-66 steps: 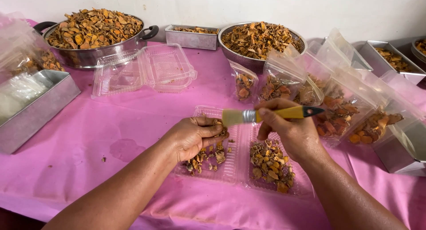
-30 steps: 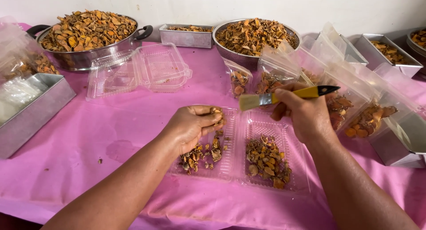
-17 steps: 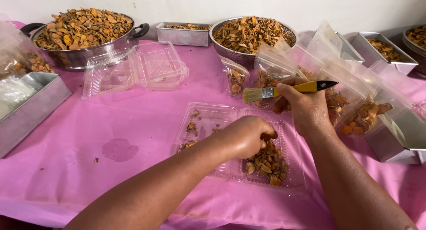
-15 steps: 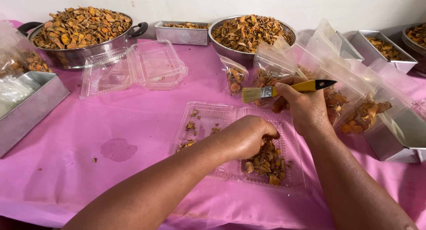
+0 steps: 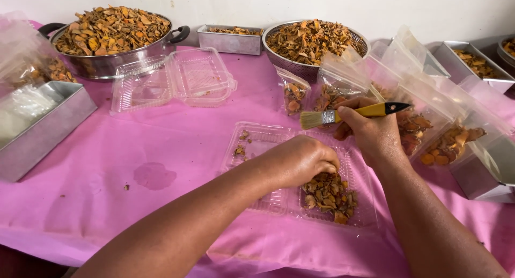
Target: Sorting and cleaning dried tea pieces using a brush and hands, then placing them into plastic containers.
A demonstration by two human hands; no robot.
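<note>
The left hand (image 5: 298,162) rests cupped on the dried orange slices (image 5: 328,195) in the right half of an open clear clamshell box (image 5: 257,144) near the worktop's front edge, its grip curled over them. Judged step: gathering slices into that half. The right hand (image 5: 373,136) pinches a yellow-handled brush (image 5: 348,114), long axis level, bristles pointing left. Sweeping would need it tipped down.
</note>
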